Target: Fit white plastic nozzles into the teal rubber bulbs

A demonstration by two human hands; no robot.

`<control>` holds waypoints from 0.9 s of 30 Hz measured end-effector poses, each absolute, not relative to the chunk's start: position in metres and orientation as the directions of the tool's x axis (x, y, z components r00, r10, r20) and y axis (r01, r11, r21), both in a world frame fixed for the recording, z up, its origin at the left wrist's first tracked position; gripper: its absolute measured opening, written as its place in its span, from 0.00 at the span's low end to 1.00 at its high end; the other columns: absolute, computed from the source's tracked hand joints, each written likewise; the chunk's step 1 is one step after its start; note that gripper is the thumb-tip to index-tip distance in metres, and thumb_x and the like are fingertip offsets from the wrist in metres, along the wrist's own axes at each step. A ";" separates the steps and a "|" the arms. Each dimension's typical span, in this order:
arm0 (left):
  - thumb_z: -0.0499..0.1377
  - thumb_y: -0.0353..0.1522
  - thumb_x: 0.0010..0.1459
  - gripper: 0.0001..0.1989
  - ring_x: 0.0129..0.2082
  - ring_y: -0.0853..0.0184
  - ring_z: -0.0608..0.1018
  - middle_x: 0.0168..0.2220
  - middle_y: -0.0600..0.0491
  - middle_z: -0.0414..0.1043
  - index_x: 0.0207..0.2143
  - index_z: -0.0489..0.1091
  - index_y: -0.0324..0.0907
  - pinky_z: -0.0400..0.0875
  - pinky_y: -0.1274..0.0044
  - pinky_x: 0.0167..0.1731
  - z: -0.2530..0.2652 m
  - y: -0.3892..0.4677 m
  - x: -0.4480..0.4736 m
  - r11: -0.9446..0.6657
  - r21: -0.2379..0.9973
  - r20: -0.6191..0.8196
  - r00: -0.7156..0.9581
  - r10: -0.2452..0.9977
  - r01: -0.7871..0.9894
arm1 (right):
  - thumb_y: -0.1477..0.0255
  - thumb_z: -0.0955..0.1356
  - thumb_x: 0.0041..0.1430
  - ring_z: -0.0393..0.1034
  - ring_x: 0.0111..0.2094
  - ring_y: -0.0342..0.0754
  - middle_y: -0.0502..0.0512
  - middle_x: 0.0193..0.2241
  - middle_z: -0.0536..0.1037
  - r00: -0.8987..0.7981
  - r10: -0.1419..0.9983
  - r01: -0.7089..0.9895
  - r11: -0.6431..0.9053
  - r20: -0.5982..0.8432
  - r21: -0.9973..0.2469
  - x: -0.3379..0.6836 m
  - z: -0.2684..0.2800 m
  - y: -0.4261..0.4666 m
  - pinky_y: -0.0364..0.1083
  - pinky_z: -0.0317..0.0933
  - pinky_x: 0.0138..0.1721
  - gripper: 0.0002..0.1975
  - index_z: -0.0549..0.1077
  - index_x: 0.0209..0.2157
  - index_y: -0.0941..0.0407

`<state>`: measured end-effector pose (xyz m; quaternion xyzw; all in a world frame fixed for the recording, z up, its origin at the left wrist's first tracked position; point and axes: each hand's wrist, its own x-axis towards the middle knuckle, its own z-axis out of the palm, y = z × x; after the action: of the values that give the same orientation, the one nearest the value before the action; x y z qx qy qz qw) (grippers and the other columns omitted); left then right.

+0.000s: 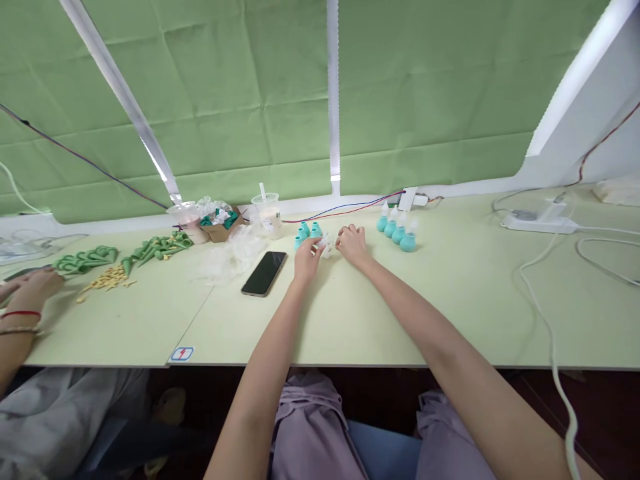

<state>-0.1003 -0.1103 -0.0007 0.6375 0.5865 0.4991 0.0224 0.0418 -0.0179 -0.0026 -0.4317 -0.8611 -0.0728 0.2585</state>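
My left hand [307, 259] is over the table with its fingers bent together beside a small pile of clear whitish plastic pieces [327, 245]. What its fingertips hold, if anything, is too small to make out. Just behind it stand several turquoise bulbs [303, 231] with open necks, partly covered by the hand. On the other side of the pile, my right hand [353, 244] has curled fingers close to the pieces; its fingertips hide whatever they grip. To its right, a row of turquoise bulbs with clear pointed tips [397, 233] stands upright.
A black phone [265, 273] lies left of my left hand. Behind it are a crumpled clear bag [235, 252], a cup with a straw [269, 215] and a small cardboard box [219, 231]. At left, a co-worker's hand [43, 283] is near green cone-shaped pieces [87, 259]. A power strip [540, 222] and cable lie right.
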 end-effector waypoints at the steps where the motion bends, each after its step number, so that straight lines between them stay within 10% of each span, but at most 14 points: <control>1: 0.57 0.37 0.58 0.10 0.30 0.66 0.73 0.41 0.47 0.75 0.40 0.71 0.43 0.70 0.72 0.34 0.000 -0.110 -0.101 -0.312 0.613 0.609 -0.183 0.772 0.726 | 0.73 0.66 0.57 0.58 0.47 0.55 0.60 0.43 0.75 -0.474 0.704 0.775 0.618 0.529 -0.129 0.043 -0.003 -0.019 0.54 0.46 0.44 0.10 0.79 0.28 0.54; 11: 0.58 0.33 0.58 0.09 0.30 0.67 0.73 0.39 0.48 0.74 0.41 0.71 0.42 0.68 0.74 0.34 0.001 -0.111 -0.089 -0.343 0.562 0.593 -0.078 0.801 0.753 | 0.63 0.66 0.59 0.60 0.47 0.54 0.54 0.48 0.72 -0.188 0.681 0.705 0.596 0.708 -0.385 0.086 0.010 -0.063 0.53 0.49 0.46 0.10 0.78 0.35 0.49; 27: 0.56 0.32 0.58 0.09 0.31 0.70 0.73 0.37 0.52 0.73 0.41 0.71 0.41 0.68 0.78 0.32 0.005 -0.127 -0.067 -0.366 0.435 0.539 0.087 0.838 0.823 | 0.64 0.70 0.56 0.65 0.44 0.50 0.51 0.38 0.78 -0.445 0.535 0.480 0.819 0.718 -0.313 0.101 0.018 -0.074 0.50 0.51 0.44 0.07 0.79 0.30 0.50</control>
<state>-0.0671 -0.1272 0.0050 0.7373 0.5632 0.3731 0.0097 0.1006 -0.0738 0.0183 -0.2988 -0.8494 0.0317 0.4339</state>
